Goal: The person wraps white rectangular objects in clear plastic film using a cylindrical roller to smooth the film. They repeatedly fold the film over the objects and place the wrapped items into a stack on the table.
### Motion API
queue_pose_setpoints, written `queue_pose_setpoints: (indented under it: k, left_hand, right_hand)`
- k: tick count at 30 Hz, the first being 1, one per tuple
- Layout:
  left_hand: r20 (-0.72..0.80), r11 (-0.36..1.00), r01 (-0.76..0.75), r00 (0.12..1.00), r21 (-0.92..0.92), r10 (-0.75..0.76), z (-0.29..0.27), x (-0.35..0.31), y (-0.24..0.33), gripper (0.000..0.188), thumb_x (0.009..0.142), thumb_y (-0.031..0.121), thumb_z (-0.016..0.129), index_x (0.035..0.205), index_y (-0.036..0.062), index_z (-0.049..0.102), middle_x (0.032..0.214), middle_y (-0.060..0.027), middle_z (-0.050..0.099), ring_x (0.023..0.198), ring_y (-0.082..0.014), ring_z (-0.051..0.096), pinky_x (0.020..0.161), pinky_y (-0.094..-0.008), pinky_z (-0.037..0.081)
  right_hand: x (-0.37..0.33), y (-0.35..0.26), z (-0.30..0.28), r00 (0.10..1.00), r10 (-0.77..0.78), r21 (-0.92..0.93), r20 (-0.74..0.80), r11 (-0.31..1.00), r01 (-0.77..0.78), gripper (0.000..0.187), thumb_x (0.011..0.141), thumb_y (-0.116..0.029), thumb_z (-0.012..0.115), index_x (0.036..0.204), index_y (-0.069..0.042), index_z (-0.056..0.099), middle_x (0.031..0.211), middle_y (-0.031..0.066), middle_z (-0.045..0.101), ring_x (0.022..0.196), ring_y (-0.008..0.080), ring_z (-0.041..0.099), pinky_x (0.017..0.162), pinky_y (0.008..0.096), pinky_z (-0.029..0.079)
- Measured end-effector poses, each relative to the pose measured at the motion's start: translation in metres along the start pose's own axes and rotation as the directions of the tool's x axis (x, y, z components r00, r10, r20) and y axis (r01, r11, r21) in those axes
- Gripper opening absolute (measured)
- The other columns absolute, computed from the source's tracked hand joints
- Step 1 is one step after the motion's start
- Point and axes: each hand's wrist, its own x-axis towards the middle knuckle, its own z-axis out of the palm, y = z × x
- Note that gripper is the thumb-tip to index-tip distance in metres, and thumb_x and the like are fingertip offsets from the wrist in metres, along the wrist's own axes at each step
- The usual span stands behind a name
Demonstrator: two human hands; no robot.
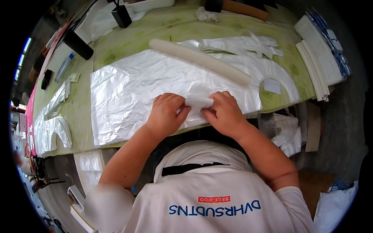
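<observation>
My left hand [167, 112] and my right hand [224, 112] are both closed, pinching opposite ends of a small piece of whitish plastic film [199, 101]. The film's near edge looks folded or rolled, and its far part stands up between my fingers. Beneath it lies a wide, crinkled stack of silvery translucent plastic bags [120, 93], with a curved cut-out at its right end. A long pale tube [200, 62] rests slantwise across the stack, beyond my hands. My fingertips partly hide how the film is gripped.
The table's green patterned cover [163, 25] extends around the stack. Plastic offcuts [248, 44] lie behind it, others [54, 124] at far left. A plastic bottle [64, 68] and black cylinder [77, 44] stand back left. White rolled material [312, 72] lies along the right edge.
</observation>
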Motion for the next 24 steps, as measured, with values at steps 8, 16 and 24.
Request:
queue_pose_setpoints:
  k: [8, 16, 24]
  left_hand:
    - [-0.076, 0.988, 0.130, 0.989, 0.085, -0.124, 0.005, 0.005, 0.004, 0.023, 0.085, 0.015, 0.071, 0.105, 0.0051, 0.067, 0.111, -0.0114, 0.066, 0.105, -0.0335, 0.060, 0.093, -0.0443, 0.044]
    - [0.063, 0.949, -0.166, 0.986, 0.268, 0.154, 0.018, 0.006, 0.011, 0.059, 0.089, 0.028, 0.067, 0.145, 0.0145, 0.053, 0.155, -0.0141, 0.042, 0.145, -0.0385, 0.036, 0.117, -0.0603, 0.024]
    - [0.026, 0.982, -0.190, 0.981, -0.003, 0.190, 0.005, -0.008, 0.032, 0.046, 0.087, 0.020, 0.069, 0.131, 0.0110, 0.061, 0.141, -0.0138, 0.056, 0.132, -0.0371, 0.049, 0.113, -0.0540, 0.033]
  right_hand:
    - [0.013, -0.001, 0.004, 0.990, 0.130, -0.191, 0.055, 0.975, -0.117, 0.021, 0.083, -0.023, 0.070, 0.075, -0.004, 0.070, 0.085, 0.0125, 0.064, 0.088, 0.0339, 0.060, 0.078, 0.0451, 0.050]
    - [0.013, -0.003, 0.005, 0.975, 0.210, -0.148, 0.071, 0.969, -0.198, 0.019, 0.080, -0.020, 0.070, 0.091, -0.004, 0.069, 0.088, 0.0127, 0.065, 0.089, 0.0347, 0.061, 0.080, 0.0461, 0.051]
    - [0.021, -0.002, -0.004, 0.949, 0.287, -0.086, 0.130, 0.957, -0.277, 0.049, 0.080, -0.022, 0.070, 0.125, -0.005, 0.061, 0.108, 0.0165, 0.068, 0.099, 0.0375, 0.063, 0.088, 0.0479, 0.052]
